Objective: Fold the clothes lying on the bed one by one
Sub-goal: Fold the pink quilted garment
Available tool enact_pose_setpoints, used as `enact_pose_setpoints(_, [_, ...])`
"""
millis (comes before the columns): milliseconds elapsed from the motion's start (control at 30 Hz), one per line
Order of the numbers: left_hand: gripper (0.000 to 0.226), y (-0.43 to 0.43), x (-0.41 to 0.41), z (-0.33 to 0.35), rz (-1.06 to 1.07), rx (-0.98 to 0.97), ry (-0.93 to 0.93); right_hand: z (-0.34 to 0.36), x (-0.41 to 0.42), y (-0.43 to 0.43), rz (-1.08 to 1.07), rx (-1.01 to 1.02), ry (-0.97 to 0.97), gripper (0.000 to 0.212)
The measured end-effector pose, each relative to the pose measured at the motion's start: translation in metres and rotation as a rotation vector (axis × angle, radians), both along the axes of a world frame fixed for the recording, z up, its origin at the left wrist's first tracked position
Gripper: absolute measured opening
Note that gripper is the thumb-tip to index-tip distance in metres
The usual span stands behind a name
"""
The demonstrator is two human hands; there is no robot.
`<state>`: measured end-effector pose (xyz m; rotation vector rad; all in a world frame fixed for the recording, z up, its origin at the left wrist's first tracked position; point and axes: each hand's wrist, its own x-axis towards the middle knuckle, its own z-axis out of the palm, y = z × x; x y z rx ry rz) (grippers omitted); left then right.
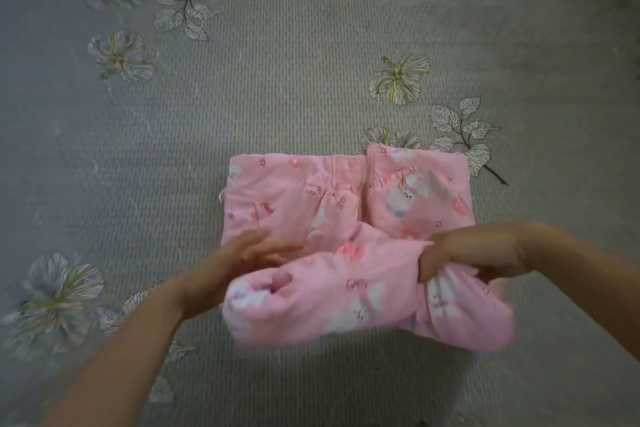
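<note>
pink garment mid-fold on the bed

left hand (239, 263), fingers spread, rests flat on the pink printed garment (346, 218), which lies part-folded on the grey flowered bedspread (277, 62); right hand (464, 253) pinches its lifted near edge.

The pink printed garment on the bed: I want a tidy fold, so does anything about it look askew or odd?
Somewhat. The pink animal-print cotton garment lies squared at its far end, but its near end is bunched into a lumpy roll, gripped by the right hand. The left hand rests open on it. No damage visible.
</note>
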<state>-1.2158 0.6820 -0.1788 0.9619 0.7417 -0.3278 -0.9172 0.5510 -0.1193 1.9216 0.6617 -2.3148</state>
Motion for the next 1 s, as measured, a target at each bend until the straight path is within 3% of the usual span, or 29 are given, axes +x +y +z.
enact_pose_setpoints(100, [0.071, -0.004, -0.022, 0.008, 0.285, -0.066, -0.209, 0.001, 0.021, 0.012, -0.199, -0.016, -0.044, 0.041])
enact_pose_setpoints(200, [0.067, -0.007, -0.02, 0.014, 0.169, 0.25, -0.181, 0.007, 0.031, 0.038, -0.165, 0.062, -0.243, 0.041])
enact_pose_setpoints(267, [0.064, -0.01, -0.008, 0.012, 0.24, 0.38, -0.069, 0.005, 0.036, 0.054, -0.115, 0.245, -0.501, 0.04])
enact_pose_setpoints(400, [0.038, -0.015, 0.016, -0.003, 0.628, 0.668, 0.198, 0.008, 0.022, 0.055, 0.059, 0.628, -0.965, 0.05])
enact_pose_setpoints(500, [0.025, -0.017, 0.018, -0.018, 0.74, 0.678, 0.322, 0.009, -0.013, 0.025, 0.212, 1.167, -1.351, 0.04])
enact_pose_setpoints(600, [0.019, -0.02, 0.018, -0.028, 0.85, 0.615, 0.345, -0.01, -0.044, -0.011, 0.48, 1.461, -1.401, 0.031])
enact_pose_setpoints(700, [0.029, -0.018, 0.02, -0.033, 0.88, 0.654, 0.421, -0.034, -0.048, -0.023, 0.625, 1.26, -1.308, 0.045])
enact_pose_setpoints(767, [0.041, -0.014, 0.023, -0.035, 0.842, 0.776, 0.508, -0.043, -0.04, -0.012, 0.576, 1.025, -1.239, 0.053])
enact_pose_setpoints(800, [0.044, -0.012, 0.026, -0.033, 0.849, 0.852, 0.535, -0.046, -0.036, -0.004, 0.522, 0.937, -1.212, 0.057])
enact_pose_setpoints(867, [0.052, -0.01, 0.033, -0.026, 0.818, 1.189, 0.508, -0.051, -0.032, 0.012, 0.44, 0.868, -1.215, 0.06])
enact_pose_setpoints(933, [0.055, -0.01, 0.046, -0.016, 0.605, 1.551, 0.44, -0.053, -0.033, 0.025, 0.398, 0.885, -1.259, 0.059])
enact_pose_setpoints(1000, [0.055, -0.013, 0.064, -0.012, 0.291, 1.656, 0.332, -0.055, -0.031, 0.034, 0.381, 0.918, -1.302, 0.056])
